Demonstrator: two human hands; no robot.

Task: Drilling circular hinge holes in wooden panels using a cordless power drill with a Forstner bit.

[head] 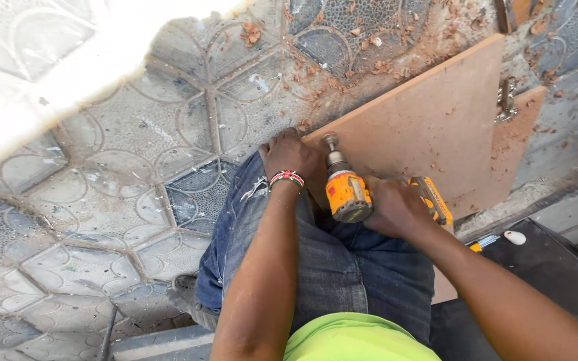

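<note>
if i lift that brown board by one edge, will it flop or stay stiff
The brown board looks like a flat rigid panel, so it probably stays stiff. It seems thin, likely fairly light. Sawdust on it may make it slippery.

No packages, signs or screens show anywhere around the hands. The only label-like mark is a small dark patch on the yellow plastic body of the cordless drill, just left of the right hand and below the left hand; it is too small to make out its shape clearly.
</note>
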